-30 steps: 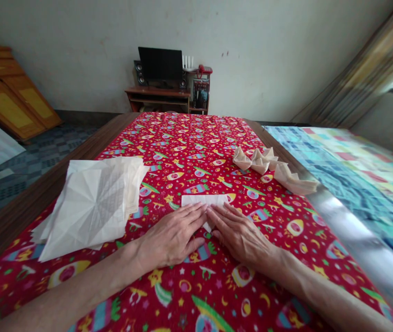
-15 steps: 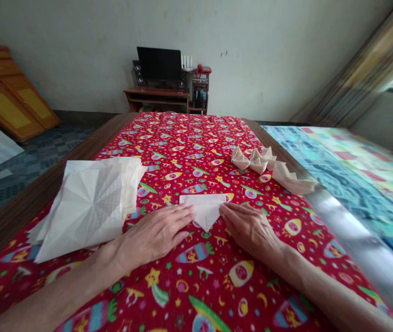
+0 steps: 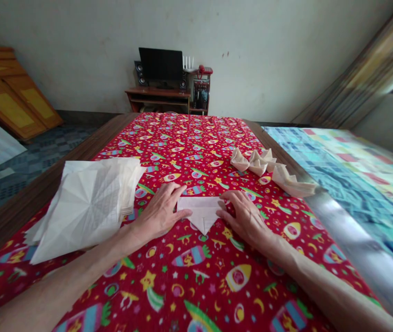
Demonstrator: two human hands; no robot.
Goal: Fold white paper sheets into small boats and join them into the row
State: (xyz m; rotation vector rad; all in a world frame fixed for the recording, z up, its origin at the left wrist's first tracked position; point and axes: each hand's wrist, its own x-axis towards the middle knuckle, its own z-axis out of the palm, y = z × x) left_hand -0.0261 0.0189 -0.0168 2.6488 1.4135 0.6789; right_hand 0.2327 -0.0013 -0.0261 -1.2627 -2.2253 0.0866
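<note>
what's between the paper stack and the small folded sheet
In the head view, the left hand lies between the paper stack and the folded sheet, over the red cloth.

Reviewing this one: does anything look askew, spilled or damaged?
No spill or tear shows. The creased sheets beside the left hand look untidy, fanned with edges misaligned. Small dark marks spot the far wall. The folded paper looks neat.

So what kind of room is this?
Probably a bedroom or living room in someone's home: there's a bed with a patchwork cover, a wooden cupboard, and a screen with speakers.
</note>
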